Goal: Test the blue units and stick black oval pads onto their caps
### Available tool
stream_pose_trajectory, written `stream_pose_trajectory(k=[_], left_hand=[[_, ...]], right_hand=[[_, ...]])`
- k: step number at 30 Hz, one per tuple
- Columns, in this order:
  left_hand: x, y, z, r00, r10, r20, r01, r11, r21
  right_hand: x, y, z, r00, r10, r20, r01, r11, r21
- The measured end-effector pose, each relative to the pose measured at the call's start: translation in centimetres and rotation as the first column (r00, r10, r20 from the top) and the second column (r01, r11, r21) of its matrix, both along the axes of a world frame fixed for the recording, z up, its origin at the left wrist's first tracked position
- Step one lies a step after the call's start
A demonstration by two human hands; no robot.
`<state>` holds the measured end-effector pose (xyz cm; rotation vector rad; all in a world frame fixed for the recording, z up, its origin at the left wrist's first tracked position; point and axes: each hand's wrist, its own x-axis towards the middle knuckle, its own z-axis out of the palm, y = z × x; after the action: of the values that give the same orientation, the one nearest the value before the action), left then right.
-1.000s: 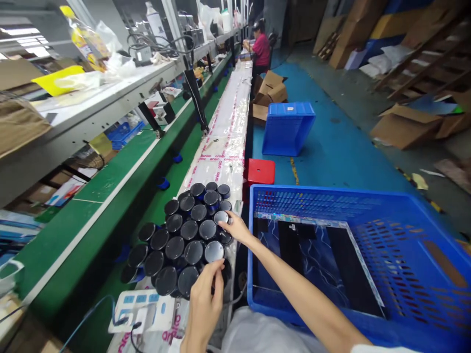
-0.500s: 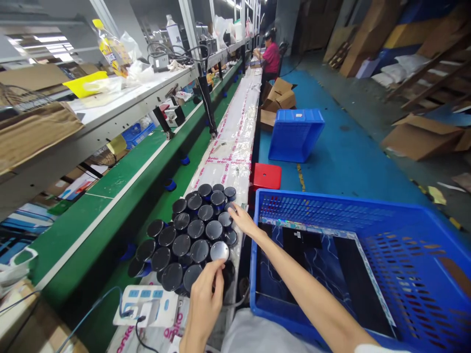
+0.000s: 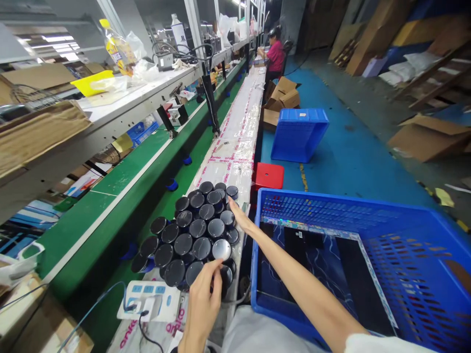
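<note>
A tight cluster of black round-topped cylinders (image 3: 197,228) stands on the plastic-covered bench. My left hand (image 3: 204,291) is at the near side of the cluster, index finger and thumb pinched together. Its fingertips are by the near edge of a cylinder with a bright, reflective top (image 3: 221,249); whatever may be between them is too small to make out. Along the far right side of the cluster lies my right hand (image 3: 240,215), fingers stretched out beside the cylinders and partly covering one. Its lower fingers are hidden.
A large blue crate (image 3: 312,197) holding dark printed sheets stands at the right. A white power strip (image 3: 149,300) with cables lies at the front left. Beyond are a red stool (image 3: 269,175), a tilted blue bin (image 3: 300,135) and a seated person (image 3: 275,56). A green conveyor (image 3: 110,196) runs along the left.
The view has shifted slightly, moving the scene a little to the right. My right fingers have straightened along the cluster's side. My left hand remains by the bright-topped cylinder.
</note>
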<state>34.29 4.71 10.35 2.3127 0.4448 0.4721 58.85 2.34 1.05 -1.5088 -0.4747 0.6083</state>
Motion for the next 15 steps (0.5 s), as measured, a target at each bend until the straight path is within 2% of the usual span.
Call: stream_pose_trajectory(k=[2,4,6,8,9,11,13,15], left_hand=[[0.2,-0.6,0.0,1.0,-0.015,0.005,0.015,1.0,-0.015],[0.7,-1.7,-0.4,0.998,-0.068,0.014,0.068,0.997,-0.047],[1.7,-3.2,-1.2,0.986,-0.169,-0.008,0.168,0.98,-0.103],[2.9,-4.8,-2.2,0.941,-0.315,-0.122,0.293,0.941,-0.17],[3.6,-5.5,-2.8,0.885,-0.403,-0.234,0.363,0.911,-0.197],[5.1,-7.0,-4.0,0.684,-0.537,-0.494,0.489,0.84,-0.236],[6.5,-8.2,-5.5,0.467,-0.554,-0.689,0.563,0.787,-0.252],[7.7,-9.4,-7.0,0.346,-0.516,-0.783,0.589,0.77,-0.247]], right_hand=[[0.4,-2.7,-0.7,0.994,-0.103,-0.036,0.101,0.993,-0.054],[0.6,-7.0,-2.2,0.971,-0.229,-0.075,0.216,0.965,-0.149],[0.4,-12.7,-4.2,0.924,-0.365,-0.113,0.323,0.904,-0.281],[-0.5,-19.2,-6.4,0.856,-0.497,-0.141,0.399,0.809,-0.431],[-1.2,-22.5,-7.3,0.817,-0.557,-0.148,0.423,0.753,-0.503],[-2.8,-29.0,-8.8,0.734,-0.663,-0.144,0.448,0.633,-0.631],[-4.2,-34.7,-9.6,0.657,-0.745,-0.119,0.451,0.515,-0.729],[-5.1,-39.7,-10.1,0.596,-0.8,-0.076,0.446,0.408,-0.797]])
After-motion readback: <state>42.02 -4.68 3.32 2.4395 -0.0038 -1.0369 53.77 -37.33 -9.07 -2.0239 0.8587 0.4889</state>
